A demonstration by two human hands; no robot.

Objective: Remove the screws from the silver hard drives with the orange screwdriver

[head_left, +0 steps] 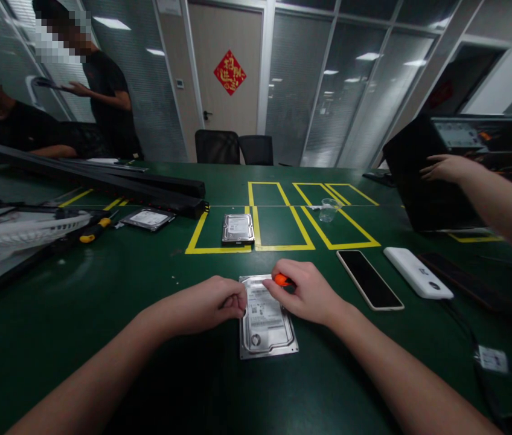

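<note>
A silver hard drive (267,320) with a white label lies flat on the green table in front of me. My left hand (220,302) is closed, its curled fingers and thumb at the drive's left edge. Over the drive's upper right side, my right hand (304,293) is wrapped round a screwdriver (283,280) with an orange handle; its shaft and tip are hidden. A second hard drive (238,228) lies beyond, inside a yellow taped box, and another drive (148,219) is further left.
To the right lie a phone (369,279) and a white power bank (418,273) with a cable. A clear plastic cup (328,209) stands behind. Another person's hand (453,169) is by a black computer case (412,175). Long black bars (138,187) and a yellow-black screwdriver (95,231) lie left.
</note>
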